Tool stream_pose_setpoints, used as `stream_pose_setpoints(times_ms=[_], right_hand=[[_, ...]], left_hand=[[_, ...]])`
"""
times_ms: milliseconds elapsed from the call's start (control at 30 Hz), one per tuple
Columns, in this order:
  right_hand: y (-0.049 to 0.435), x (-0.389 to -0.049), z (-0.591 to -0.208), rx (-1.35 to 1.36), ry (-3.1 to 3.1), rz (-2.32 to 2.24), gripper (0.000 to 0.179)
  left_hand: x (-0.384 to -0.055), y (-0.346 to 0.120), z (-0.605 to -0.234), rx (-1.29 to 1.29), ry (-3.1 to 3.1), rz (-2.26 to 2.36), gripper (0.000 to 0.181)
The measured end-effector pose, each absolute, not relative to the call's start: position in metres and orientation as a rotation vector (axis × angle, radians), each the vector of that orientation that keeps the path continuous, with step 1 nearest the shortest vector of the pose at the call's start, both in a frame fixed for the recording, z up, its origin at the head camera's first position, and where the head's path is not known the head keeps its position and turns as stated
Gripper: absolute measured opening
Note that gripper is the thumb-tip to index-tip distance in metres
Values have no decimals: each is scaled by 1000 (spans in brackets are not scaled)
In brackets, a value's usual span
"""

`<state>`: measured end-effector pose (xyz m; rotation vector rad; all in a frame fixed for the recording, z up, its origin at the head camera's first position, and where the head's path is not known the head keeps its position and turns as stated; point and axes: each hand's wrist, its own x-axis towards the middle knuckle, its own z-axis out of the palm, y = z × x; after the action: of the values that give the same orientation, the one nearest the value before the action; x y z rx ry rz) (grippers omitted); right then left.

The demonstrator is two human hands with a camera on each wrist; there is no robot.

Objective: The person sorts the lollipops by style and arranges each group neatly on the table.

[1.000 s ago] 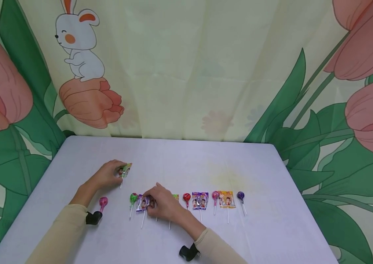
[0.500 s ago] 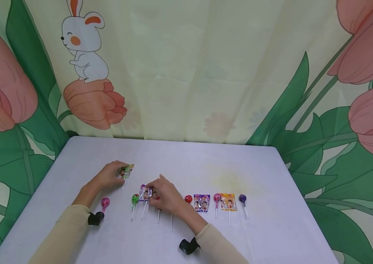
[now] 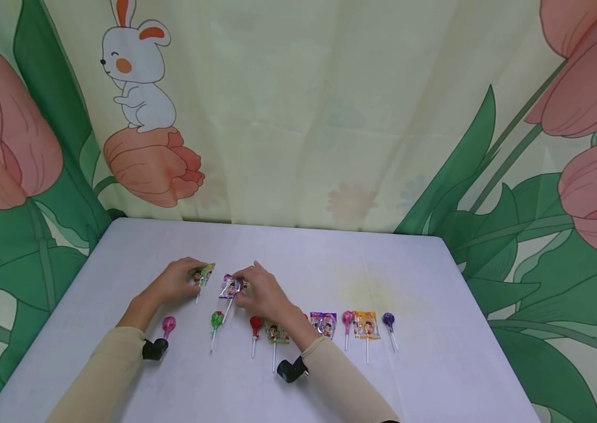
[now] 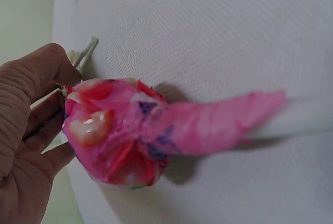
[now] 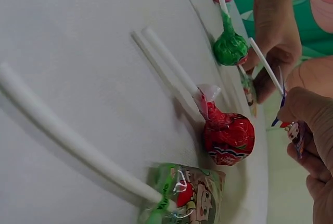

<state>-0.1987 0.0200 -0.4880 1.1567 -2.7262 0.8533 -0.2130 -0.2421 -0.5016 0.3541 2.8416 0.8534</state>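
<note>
My left hand [image 3: 174,282] pinches a lollipop in a flat green wrapper [image 3: 203,274] at the table's left side, its stick pointing down. Between the thumb and fingers of my right hand [image 3: 263,292] is a lollipop in a flat purple wrapper [image 3: 228,286], beyond the row of sweets. A round green lollipop [image 3: 216,319] lies just nearer than it. The right wrist view shows a round red lollipop [image 5: 229,139] and another flat green-wrapped lollipop [image 5: 200,198] below the right hand. A round pink lollipop [image 4: 119,130] fills the left wrist view, close to my left wrist.
Further right in the row lie a second purple-wrapped lollipop [image 3: 323,324], a round pink one [image 3: 348,318], an orange-wrapped one [image 3: 366,324] and a dark purple one [image 3: 388,319]. My right forearm partly covers the row. A printed curtain [image 3: 287,117] hangs behind the white table [image 3: 435,376].
My right hand has lifted the purple-wrapped lollipop out of the row and carried it toward the table's far side. My left hand keeps its hold on the green-wrapped one.
</note>
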Motion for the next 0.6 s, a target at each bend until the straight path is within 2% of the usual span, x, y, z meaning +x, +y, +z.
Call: stream_pose_setpoints(times_ms=[600], right_hand=[[-9, -233, -494, 1088, -2894, 738, 41]], left_hand=[[-213, -246, -501, 402, 2858, 866, 58]])
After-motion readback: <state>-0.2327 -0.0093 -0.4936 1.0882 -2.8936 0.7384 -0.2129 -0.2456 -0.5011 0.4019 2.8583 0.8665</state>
